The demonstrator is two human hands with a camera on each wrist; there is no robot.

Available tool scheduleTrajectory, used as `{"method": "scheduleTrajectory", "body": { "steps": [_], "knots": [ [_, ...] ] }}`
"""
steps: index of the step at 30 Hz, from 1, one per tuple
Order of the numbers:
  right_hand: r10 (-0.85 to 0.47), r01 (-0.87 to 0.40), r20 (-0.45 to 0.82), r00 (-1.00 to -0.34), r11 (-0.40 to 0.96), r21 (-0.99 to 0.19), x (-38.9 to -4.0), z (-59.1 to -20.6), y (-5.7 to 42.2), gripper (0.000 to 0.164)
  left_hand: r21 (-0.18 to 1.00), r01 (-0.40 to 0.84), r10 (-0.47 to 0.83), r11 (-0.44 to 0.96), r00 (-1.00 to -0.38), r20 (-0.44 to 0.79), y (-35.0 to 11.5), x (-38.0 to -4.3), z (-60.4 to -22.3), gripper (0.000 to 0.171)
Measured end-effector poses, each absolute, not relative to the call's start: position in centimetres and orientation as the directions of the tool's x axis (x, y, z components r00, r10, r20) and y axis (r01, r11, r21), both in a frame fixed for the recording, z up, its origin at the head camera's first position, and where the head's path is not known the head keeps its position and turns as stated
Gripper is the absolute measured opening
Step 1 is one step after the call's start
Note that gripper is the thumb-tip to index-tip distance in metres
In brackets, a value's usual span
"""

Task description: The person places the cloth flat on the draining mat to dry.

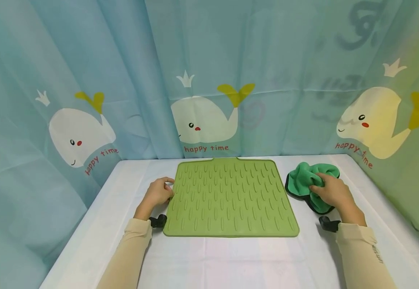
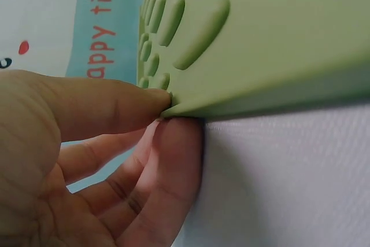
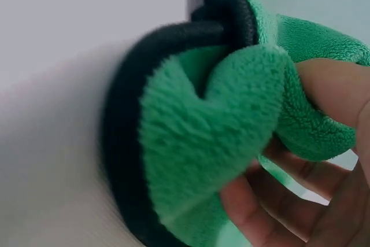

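Observation:
A green silicone mat (image 1: 231, 196) with raised oval ridges lies flat on the white table. My left hand (image 1: 160, 191) pinches its left edge; in the left wrist view the thumb (image 2: 115, 108) is on top and a finger (image 2: 176, 160) is underneath. To the right of the mat sits a crumpled green plush cloth (image 1: 301, 178) with black edging. My right hand (image 1: 334, 190) grips a fold of this cloth. The right wrist view shows the thumb (image 3: 335, 88) on one side of the bunched cloth (image 3: 214, 120), with fingers curled around the other.
A white cover (image 1: 231, 263) lies over the table. Behind it and along both sides hangs a blue-green curtain (image 1: 285, 48) printed with whales. Black camera mounts (image 1: 158, 220) are on both wrists.

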State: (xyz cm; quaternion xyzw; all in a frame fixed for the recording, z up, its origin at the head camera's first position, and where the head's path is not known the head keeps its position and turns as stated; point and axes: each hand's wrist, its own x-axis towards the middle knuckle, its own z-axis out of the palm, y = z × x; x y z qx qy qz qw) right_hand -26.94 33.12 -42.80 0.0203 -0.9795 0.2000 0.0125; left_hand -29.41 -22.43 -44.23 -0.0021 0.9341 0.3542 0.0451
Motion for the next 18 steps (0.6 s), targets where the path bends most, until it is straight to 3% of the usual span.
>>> {"method": "scheduleTrajectory", "body": {
  "steps": [7,18],
  "knots": [
    [-0.011,-0.030,0.048,-0.999,0.908,-0.419,-26.6,-42.0,33.6,0.056,0.768,-0.093,0.029,0.634,-0.989,-0.143,-23.2,-29.8,-45.1,0.048],
    [0.011,-0.053,0.137,-0.991,0.888,-0.456,-26.2,-40.8,33.6,0.051,0.769,-0.104,0.011,0.631,-0.990,-0.143,-22.9,-29.6,-44.9,0.049]
  ]
}}
